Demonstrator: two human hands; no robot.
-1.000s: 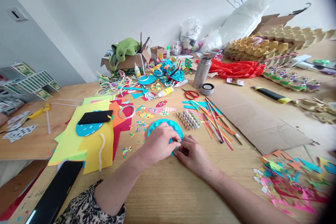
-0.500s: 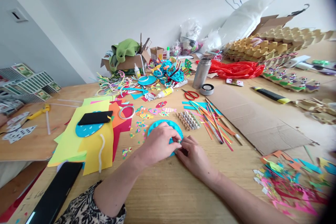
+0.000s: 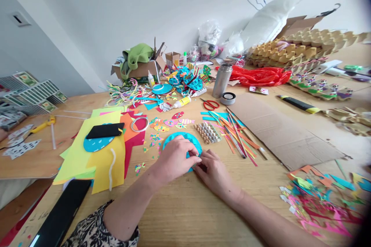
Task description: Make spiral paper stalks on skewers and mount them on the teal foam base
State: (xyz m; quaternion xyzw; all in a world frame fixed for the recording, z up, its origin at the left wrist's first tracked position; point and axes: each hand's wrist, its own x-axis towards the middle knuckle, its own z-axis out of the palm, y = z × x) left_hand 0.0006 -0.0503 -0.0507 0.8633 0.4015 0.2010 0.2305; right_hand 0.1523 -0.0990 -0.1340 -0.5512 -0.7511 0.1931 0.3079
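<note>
Light-brown wooden table, grain visible, heavily laden. Centre: a bright blue round paper disc, partly covered; just beyond its right side, a small grey-brown knobbed rectangular piece. Left: overlapping yellow, orange and red paper sheets. Beyond centre: red-handled scissors, near an upright silver metal bottle. Right: a flat brown cardboard sheet; nearer, a loose heap of multicoloured paper offcuts.

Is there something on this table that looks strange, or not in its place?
Yes, mildly: the metal bottle stands uncapped with its lid beside it, so any liquid inside might spill if knocked. Loose paper scraps also lie strewn at the right, looking untidy.
</note>
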